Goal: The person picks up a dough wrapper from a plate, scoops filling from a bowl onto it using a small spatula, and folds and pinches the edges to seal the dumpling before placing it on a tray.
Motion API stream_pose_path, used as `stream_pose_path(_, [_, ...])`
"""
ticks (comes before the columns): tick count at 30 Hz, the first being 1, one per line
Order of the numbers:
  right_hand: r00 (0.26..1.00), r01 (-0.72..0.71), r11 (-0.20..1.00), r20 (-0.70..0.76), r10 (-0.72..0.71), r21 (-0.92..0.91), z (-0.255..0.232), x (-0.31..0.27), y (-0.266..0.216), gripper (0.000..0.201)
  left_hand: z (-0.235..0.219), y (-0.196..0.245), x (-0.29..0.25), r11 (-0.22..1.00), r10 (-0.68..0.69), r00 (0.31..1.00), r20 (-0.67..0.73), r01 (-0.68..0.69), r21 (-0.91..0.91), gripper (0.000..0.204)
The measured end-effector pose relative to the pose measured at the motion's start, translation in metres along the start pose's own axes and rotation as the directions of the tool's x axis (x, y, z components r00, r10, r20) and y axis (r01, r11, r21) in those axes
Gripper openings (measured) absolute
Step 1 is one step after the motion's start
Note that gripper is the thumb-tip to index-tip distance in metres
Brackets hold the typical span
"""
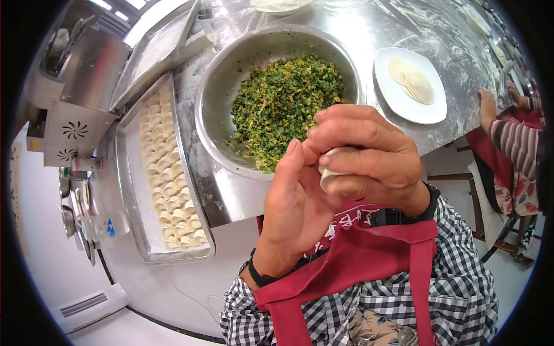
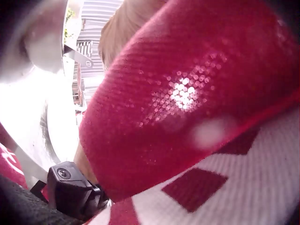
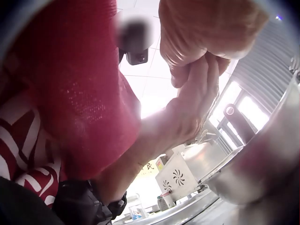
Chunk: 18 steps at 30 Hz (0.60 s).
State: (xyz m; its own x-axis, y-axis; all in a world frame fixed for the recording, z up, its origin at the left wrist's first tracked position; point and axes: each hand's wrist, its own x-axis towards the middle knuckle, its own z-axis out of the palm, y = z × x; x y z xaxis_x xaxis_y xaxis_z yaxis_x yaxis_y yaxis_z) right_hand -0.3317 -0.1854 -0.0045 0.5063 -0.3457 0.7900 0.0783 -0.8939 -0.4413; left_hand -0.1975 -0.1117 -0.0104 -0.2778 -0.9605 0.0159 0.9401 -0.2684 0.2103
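A pale dumpling (image 1: 329, 174) shows between the two hands in the head view, close to the near rim of a steel bowl. My right hand (image 1: 369, 153) curls its fingers over it from the right. From the other side my left hand (image 1: 297, 199) cups it, thumb raised and fingertips mostly hidden behind the right hand. Both hands press together around the dough. The bowl (image 1: 205, 124) holds chopped green and yellow filling (image 1: 288, 95). In the right wrist view the hands meet overhead; red apron cloth (image 2: 154, 98) fills most of the left wrist view.
Left of the bowl, a metal tray (image 1: 124, 190) bears rows of finished dumplings (image 1: 167, 167). A white plate (image 1: 386, 98) with a few round wrappers (image 1: 412, 81) lies to the right on the floured steel table (image 1: 352, 34). Another person's striped sleeve (image 1: 516, 144) appears at far right.
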Motion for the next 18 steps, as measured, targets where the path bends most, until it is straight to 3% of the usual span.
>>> stream_pose_path(1, [0.997,-0.048,0.998,-0.053,0.049,0.033,0.004,0.000,-0.002,0.025,0.003,0.000,0.000,1.000,0.000,1.000,0.000,0.000,0.003,0.051])
stream_pose_path(3, [0.989,-0.094,0.993,-0.107,0.101,0.069,0.007,0.000,-0.004,0.026,0.009,-0.001,-0.002,0.996,0.007,0.989,-0.146,0.006,0.087,0.050])
stream_pose_path(6, [0.983,-0.118,0.992,-0.140,0.123,0.039,0.007,0.000,-0.002,0.028,0.011,0.001,-0.001,0.995,0.006,0.988,-0.156,0.010,0.100,0.047])
stream_pose_path(8, [0.999,0.034,0.999,-0.042,-0.034,-0.004,0.004,-0.002,0.003,0.034,0.000,0.002,-0.002,0.996,0.004,0.993,-0.119,0.007,0.089,0.046])
stream_pose_path(10, [0.999,0.038,0.998,-0.001,-0.038,-0.055,0.000,-0.002,0.001,0.034,-0.002,0.001,-0.003,0.997,0.002,0.996,-0.085,0.004,0.075,0.045])
stream_pose_path(14, [0.993,0.103,0.985,0.071,-0.094,-0.142,0.001,-0.001,0.006,0.037,0.005,-0.002,-0.003,0.996,0.085,0.977,-0.195,-0.083,0.016,0.041])
stream_pose_path(16, [0.999,0.036,0.996,0.022,-0.034,-0.087,0.005,0.000,0.004,0.040,0.007,-0.001,-0.003,0.993,0.112,0.963,-0.244,-0.118,-0.010,0.041])
stream_pose_path(18, [0.999,-0.029,0.999,-0.023,0.028,-0.028,0.007,-0.001,0.004,0.042,0.008,0.001,-0.001,0.989,0.058,0.954,-0.295,-0.015,0.146,0.041])
